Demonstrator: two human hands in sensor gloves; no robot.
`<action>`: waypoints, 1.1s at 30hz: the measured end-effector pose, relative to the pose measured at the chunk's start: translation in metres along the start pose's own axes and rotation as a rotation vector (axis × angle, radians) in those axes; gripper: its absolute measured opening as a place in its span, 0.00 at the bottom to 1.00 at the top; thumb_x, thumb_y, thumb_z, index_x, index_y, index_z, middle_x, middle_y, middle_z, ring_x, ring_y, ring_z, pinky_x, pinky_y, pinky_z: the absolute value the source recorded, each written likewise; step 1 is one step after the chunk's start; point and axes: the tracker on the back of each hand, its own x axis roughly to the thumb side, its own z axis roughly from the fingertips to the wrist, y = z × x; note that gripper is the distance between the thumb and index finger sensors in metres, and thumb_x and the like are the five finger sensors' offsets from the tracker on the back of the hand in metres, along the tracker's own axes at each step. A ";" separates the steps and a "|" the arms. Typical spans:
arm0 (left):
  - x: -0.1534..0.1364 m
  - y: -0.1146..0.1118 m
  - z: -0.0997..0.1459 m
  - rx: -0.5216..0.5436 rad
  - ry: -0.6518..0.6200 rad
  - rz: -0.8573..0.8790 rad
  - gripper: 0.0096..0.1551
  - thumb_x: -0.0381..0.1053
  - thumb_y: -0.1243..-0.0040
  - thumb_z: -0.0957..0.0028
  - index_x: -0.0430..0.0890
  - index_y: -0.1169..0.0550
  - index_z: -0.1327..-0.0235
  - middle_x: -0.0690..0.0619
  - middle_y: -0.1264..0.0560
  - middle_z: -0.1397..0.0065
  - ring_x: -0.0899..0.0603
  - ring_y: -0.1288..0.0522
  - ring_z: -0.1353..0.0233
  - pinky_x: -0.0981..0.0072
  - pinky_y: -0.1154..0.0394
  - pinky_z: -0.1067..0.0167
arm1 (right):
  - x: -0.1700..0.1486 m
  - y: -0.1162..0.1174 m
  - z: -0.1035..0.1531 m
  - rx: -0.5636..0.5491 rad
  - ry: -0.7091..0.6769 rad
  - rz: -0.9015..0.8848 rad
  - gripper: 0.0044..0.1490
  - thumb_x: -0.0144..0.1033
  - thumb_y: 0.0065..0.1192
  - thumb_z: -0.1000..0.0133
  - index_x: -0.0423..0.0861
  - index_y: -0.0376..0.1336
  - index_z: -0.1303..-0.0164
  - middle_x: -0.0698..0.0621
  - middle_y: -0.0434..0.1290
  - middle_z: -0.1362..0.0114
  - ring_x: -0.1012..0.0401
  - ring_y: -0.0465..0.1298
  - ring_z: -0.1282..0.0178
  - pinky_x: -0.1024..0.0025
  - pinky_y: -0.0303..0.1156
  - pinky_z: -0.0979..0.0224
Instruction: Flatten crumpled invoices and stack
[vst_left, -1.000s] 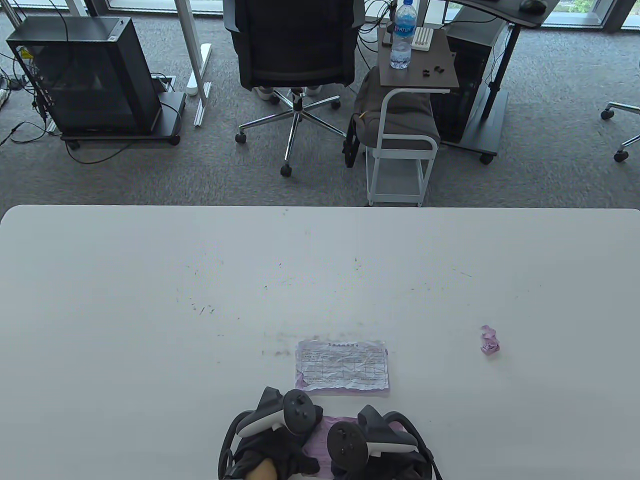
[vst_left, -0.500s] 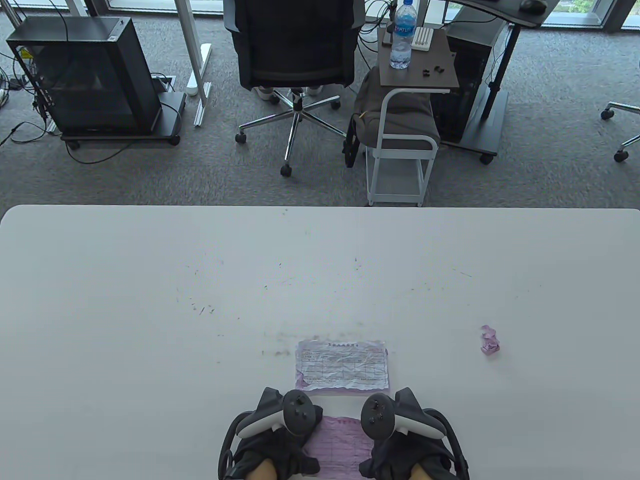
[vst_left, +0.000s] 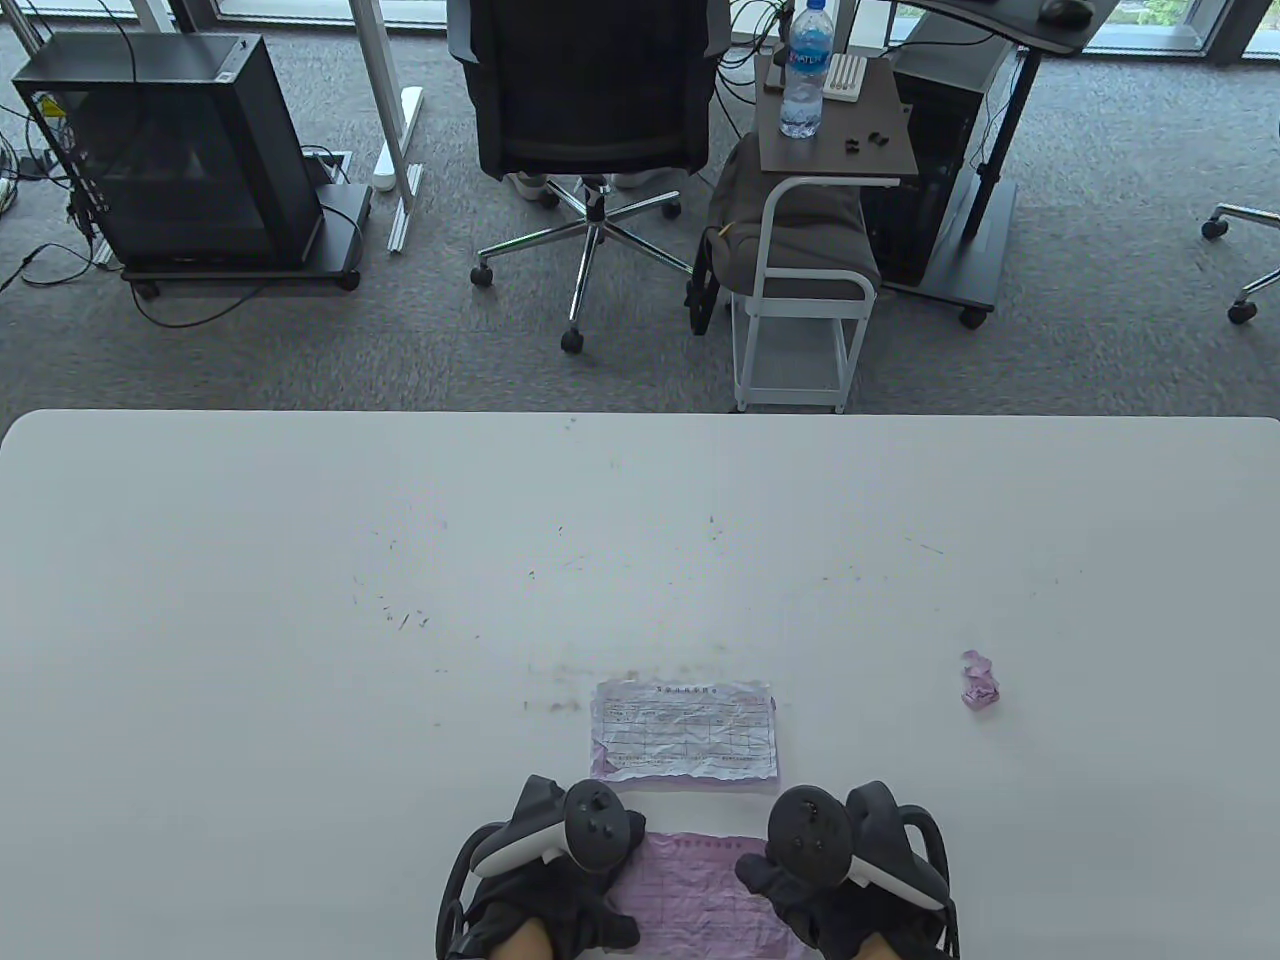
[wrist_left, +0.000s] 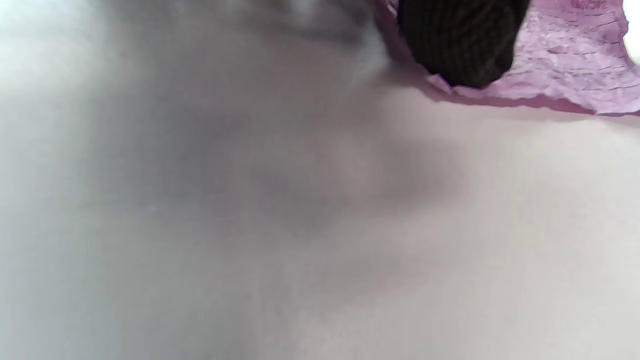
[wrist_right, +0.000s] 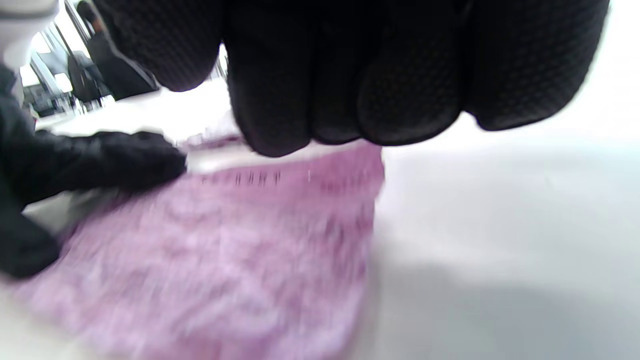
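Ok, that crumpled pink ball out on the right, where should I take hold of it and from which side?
Come straight down on the crumpled pink ball with the right hand, which is nearer. It sits alone on the table, nothing beside it, so a fingertip pinch across its narrower middle from above should probably work. It looks light and irregular; pinch gently.

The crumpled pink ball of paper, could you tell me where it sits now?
In the table view the crumpled pink ball lies alone on the table's right side, apart from the flattened invoice.
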 end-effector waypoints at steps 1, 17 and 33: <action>0.000 0.000 0.000 0.000 0.000 0.000 0.53 0.59 0.38 0.44 0.57 0.61 0.24 0.45 0.78 0.26 0.26 0.81 0.29 0.26 0.66 0.38 | 0.004 -0.001 0.000 -0.035 -0.031 0.028 0.23 0.51 0.60 0.42 0.45 0.74 0.55 0.43 0.76 0.40 0.48 0.79 0.50 0.46 0.79 0.49; 0.000 0.000 0.001 -0.012 0.017 -0.022 0.53 0.60 0.39 0.44 0.57 0.62 0.24 0.44 0.78 0.27 0.25 0.80 0.29 0.25 0.65 0.37 | 0.044 0.052 -0.016 0.424 -0.140 0.161 0.35 0.49 0.53 0.39 0.46 0.52 0.25 0.40 0.53 0.21 0.49 0.63 0.30 0.47 0.73 0.39; 0.000 -0.001 0.001 -0.020 0.020 -0.003 0.54 0.60 0.39 0.44 0.57 0.63 0.25 0.45 0.79 0.27 0.26 0.82 0.29 0.26 0.67 0.38 | 0.015 0.040 -0.014 0.411 0.219 0.221 0.29 0.47 0.55 0.38 0.38 0.61 0.39 0.34 0.63 0.27 0.44 0.72 0.37 0.48 0.76 0.44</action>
